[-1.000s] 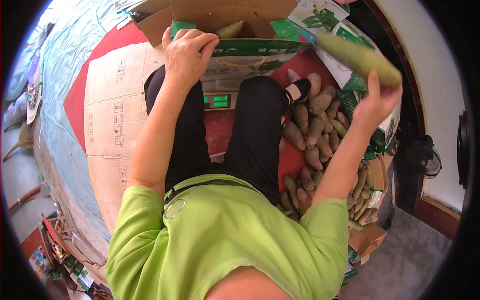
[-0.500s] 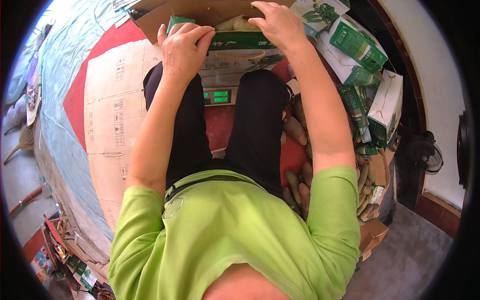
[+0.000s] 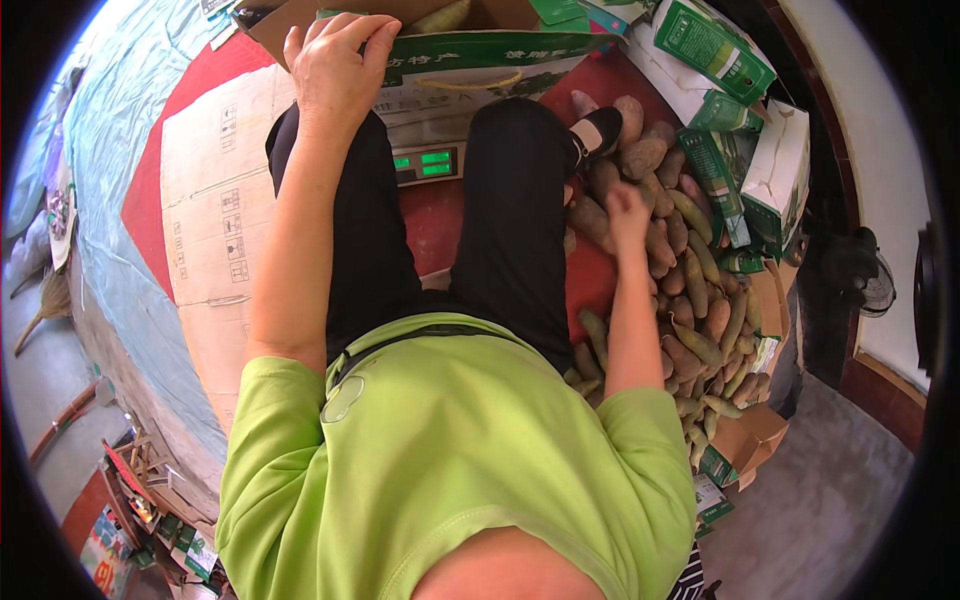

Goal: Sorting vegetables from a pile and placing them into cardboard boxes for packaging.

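Note:
My left hand (image 3: 338, 72) grips the near rim of an open green-and-white cardboard carton (image 3: 480, 72) with a yellow cord handle. Its fingers bend over the rim, beside the left corner. Inside the carton a pale green radish (image 3: 440, 18) shows in part. The carton stands on a scale with a lit green display (image 3: 425, 163), between my knees. My right hand (image 3: 628, 215) is over a pile of reddish-brown sweet potatoes (image 3: 642, 158) and long green radishes (image 3: 703, 257). Its fingers are blurred and partly hidden, so whether it holds anything cannot be made out.
Several green-and-white cartons (image 3: 775, 180) lean at the right, beyond the pile. A flattened cardboard sheet (image 3: 200, 190) and a pale blue plastic sheet (image 3: 115, 200) lie at my left. A black fan (image 3: 860, 275) stands near the right wall. My shoe (image 3: 597, 130) rests beside the pile.
My right hand has left the carton's right side and come down to the pile at my right. My left hand stays at the carton's rim. More of the pile shows now.

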A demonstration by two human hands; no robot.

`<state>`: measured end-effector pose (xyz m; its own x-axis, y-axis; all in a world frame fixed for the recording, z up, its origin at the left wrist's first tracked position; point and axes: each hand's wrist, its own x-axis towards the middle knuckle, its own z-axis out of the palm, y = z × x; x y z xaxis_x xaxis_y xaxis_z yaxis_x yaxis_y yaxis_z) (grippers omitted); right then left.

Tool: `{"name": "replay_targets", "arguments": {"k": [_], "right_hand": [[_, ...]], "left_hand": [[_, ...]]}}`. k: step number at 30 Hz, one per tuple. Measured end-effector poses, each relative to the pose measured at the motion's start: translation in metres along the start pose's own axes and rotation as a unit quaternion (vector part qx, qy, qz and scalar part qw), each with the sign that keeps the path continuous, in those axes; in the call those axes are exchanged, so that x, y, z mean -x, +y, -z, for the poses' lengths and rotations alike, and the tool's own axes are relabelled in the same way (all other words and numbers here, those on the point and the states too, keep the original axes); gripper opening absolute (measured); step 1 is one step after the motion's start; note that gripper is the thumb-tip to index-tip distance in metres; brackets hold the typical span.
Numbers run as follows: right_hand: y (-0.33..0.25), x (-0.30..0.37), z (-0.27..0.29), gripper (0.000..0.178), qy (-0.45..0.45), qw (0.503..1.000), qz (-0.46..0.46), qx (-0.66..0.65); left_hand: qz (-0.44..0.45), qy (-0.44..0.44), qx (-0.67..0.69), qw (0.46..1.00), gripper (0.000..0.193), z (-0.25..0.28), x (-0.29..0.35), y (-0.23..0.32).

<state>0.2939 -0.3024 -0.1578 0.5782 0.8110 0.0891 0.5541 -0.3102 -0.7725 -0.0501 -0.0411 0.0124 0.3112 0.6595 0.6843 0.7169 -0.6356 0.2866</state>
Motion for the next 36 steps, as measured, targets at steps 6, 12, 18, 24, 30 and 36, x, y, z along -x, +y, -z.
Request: {"name": "replay_targets", "arguments": {"k": [6, 12, 18, 24, 30, 36], "right_hand": [[0.075, 0.141, -0.043, 0.019, -0.147, 0.968, -0.195, 0.056], [0.15, 0.232, -0.073, 0.028, -0.163, 0.922, -0.33, -0.118], [0.169, 0.252, -0.078, 0.03, -0.131, 0.872, -0.418, -0.217], [0.062, 0.205, -0.068, 0.026, -0.169, 0.913, -0.37, -0.031], [0.1, 0.22, -0.082, 0.027, -0.187, 0.904, -0.383, -0.03], [0.066, 0.193, -0.09, 0.026, -0.195, 0.896, -0.398, -0.036]], "left_hand": [[0.001, -0.005, -0.035, 0.999, 0.02, 0.007, 0.006, -0.01], [-0.009, -0.013, -0.032, 0.999, 0.019, 0.0, 0.0, -0.003], [-0.02, -0.017, 0.029, 0.999, 0.018, -0.021, -0.006, 0.004], [0.02, -0.015, 0.049, 0.998, 0.016, -0.002, 0.001, -0.011], [0.048, -0.051, 0.065, 0.995, 0.015, -0.006, -0.006, 0.007], [0.069, -0.058, 0.059, 0.994, 0.018, -0.001, -0.002, -0.005]]}}
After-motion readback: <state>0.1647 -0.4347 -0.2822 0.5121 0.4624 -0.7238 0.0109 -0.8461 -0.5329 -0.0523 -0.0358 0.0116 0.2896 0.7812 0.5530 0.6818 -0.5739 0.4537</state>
